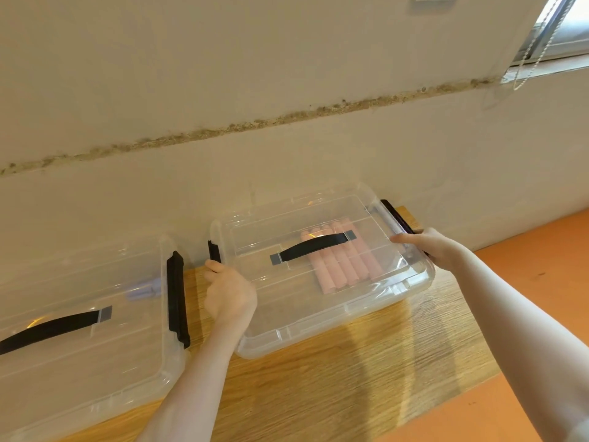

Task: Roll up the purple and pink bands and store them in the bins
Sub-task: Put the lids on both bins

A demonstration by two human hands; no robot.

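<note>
Two clear plastic bins on a wooden table [366, 362], both lidded. The left hand [228, 293] sits at the left end of the right bin [318, 311], fingers curled around the lid edge just below the black left latch [214, 252], thumb tip up beside that latch. The right hand [428, 247] is at the bin's far right end, fingers wrapped over the lid rim and onto the black right latch [398, 218]; fingertips partly hidden behind the rim, so exact contact with the latch is hard to tell.

Between the two hands, inside the right bin, lie the rolled pink bands [342, 266], a row of rolls side by side, seen through the clear lid [318, 218]. They sit right of the left hand and left of the right hand, closer to the right hand's side. The black carry handle [314, 245] on the lid crosses above the pink rolls.

Left of the left hand, apart from it, is the left bin [79, 362], its lid on, its black side latch [177, 298] facing the left hand. Rolled purple bands [143, 290] show faintly through its lid, near that latch, blurred. A black handle [51, 328] lies on this lid.

A plaster wall [287, 74] stands beyond both hands; orange floor [526, 266] shows past the right hand.
</note>
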